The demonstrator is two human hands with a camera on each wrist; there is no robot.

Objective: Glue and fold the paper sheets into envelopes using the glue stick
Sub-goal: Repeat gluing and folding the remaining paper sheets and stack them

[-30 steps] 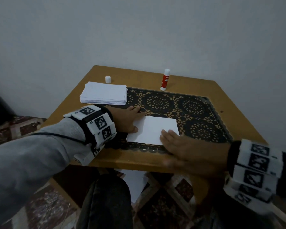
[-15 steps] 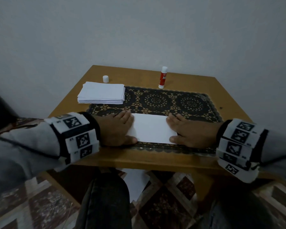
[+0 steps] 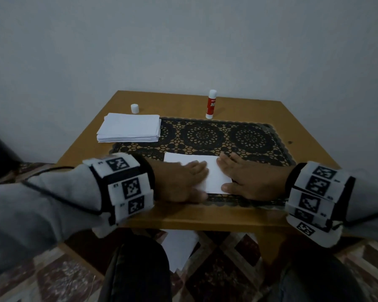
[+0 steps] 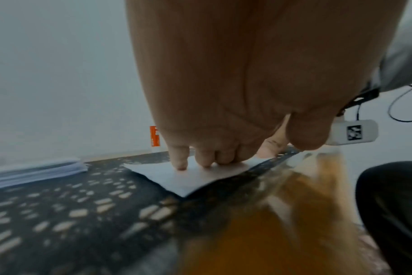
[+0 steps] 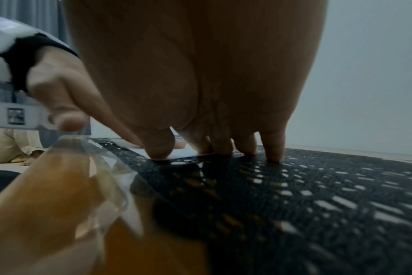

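A folded white paper sheet [image 3: 214, 175] lies on the black lace mat [image 3: 249, 138] near the table's front edge. My left hand [image 3: 183, 182] lies flat on its left half, fingers straight, pressing the paper [image 4: 188, 178] down. My right hand [image 3: 244, 177] presses flat on its right end, thumb and first fingers on the paper [image 5: 176, 153], the outer fingers on the mat [image 5: 318, 186]. The red and white glue stick [image 3: 211, 104] stands uncapped at the back of the table, and shows behind my left hand as a glue stick [image 4: 154, 136]. Its white cap [image 3: 135, 108] stands at the back left.
A stack of white sheets [image 3: 129, 130] sits at the back left of the wooden table [image 3: 205, 219], also in the left wrist view as a stack [image 4: 35, 171]. A paper sheet [image 3: 179, 249] lies on the patterned floor under the table, between my knees.
My left hand has slid right across the paper toward the right hand, which stays pressed on the paper's right end. The view has tilted slightly.
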